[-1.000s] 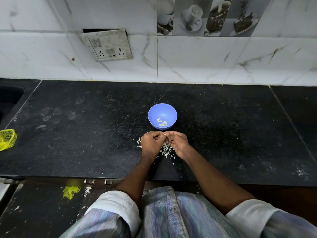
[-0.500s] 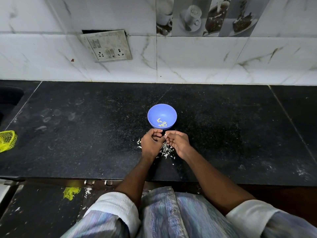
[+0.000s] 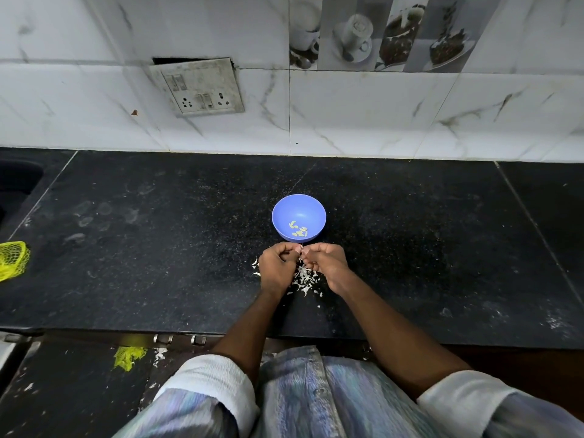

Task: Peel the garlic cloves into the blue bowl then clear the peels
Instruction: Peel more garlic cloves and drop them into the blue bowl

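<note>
A small blue bowl (image 3: pixel 298 206) stands on the black counter, and several peeled garlic cloves (image 3: pixel 298 230) lie in it. Just in front of the bowl my left hand (image 3: pixel 278 267) and my right hand (image 3: pixel 325 262) are held together with curled fingers. Their fingertips pinch a small garlic clove (image 3: pixel 300 248) between them; most of the clove is hidden. A heap of white peels (image 3: pixel 305 278) lies on the counter under and between my hands.
A yellow mesh bag (image 3: pixel 12 260) lies at the counter's left edge, beside a dark sink (image 3: pixel 15 181). A socket plate (image 3: pixel 197 86) hangs on the tiled wall. The counter's front edge (image 3: pixel 126 330) runs below my wrists; yellow mesh scrap (image 3: pixel 128 357) lies lower.
My hands have stayed in front of the bowl, the fingertips shifting slightly on the clove. The bowl and peels have not moved.
</note>
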### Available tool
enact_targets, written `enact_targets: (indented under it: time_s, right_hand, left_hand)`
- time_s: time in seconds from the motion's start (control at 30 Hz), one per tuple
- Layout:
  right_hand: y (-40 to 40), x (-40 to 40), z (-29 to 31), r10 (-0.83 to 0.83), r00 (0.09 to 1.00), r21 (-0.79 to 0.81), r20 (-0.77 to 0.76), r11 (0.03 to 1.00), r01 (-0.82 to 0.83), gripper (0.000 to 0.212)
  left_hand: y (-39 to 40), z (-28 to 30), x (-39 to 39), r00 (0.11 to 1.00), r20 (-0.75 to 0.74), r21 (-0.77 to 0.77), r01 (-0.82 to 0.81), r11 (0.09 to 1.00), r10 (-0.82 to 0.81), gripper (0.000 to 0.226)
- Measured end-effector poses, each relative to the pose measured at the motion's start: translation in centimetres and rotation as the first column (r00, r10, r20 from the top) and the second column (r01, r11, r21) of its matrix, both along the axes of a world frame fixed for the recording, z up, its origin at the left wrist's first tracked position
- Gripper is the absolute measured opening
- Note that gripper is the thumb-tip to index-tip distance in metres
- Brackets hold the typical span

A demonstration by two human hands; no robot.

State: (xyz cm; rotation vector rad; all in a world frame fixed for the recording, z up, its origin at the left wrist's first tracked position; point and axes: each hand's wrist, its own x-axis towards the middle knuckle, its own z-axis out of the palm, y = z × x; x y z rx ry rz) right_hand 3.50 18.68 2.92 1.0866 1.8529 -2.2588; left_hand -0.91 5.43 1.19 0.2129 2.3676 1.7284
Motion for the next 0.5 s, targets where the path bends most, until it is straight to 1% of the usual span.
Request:
enact_targets:
  time_s: [0.1,0.17,0.2,0.27,0.33,0.4,0.5]
  right_hand:
    - [0.07,-0.24,0.19,-0.038,0.999,0.044,0.009,0.998,0.037,0.013]
    - [0.18,-0.26,0.08,-0.055,0.998,0.018,0.006,0.998,0.055,0.012]
    - [0.22,-0.28,-0.01,-0.06,0.998,-0.007,0.003,0.998,0.06,0.011]
    - [0.21,-0.31,-0.04,-0.064,0.998,-0.057,0.015,0.996,0.065,0.011]
    - [0.21,-0.32,-0.06,-0.068,0.997,-0.08,0.03,0.994,0.07,0.012]
    - [0.23,-0.24,-0.06,-0.076,0.996,-0.091,0.039,0.993,0.08,0.01]
    - [0.15,-0.05,-0.21,-0.066,0.997,-0.092,0.046,0.993,0.07,0.012]
  left_hand:
    - [0.23,0.24,-0.46,0.984,0.114,0.027,-0.141,0.99,0.137,0.01]
    - [0.16,0.07,-0.7,0.978,0.144,-0.019,-0.153,0.988,0.154,0.023]
    - [0.15,-0.01,-0.67,0.979,0.14,-0.054,-0.142,0.988,0.148,0.028]
    - [0.08,-0.14,-0.42,0.988,0.086,-0.159,-0.113,0.981,0.128,0.034]
    - [0.04,0.0,-0.26,0.996,0.01,-0.267,-0.078,0.96,0.084,0.03]
    - [0.08,0.14,-0.32,1.0,-0.021,-0.29,-0.012,0.957,0.007,0.017]
    - [0.04,0.56,-0.09,0.998,-0.029,-0.321,0.047,0.946,-0.059,0.025]
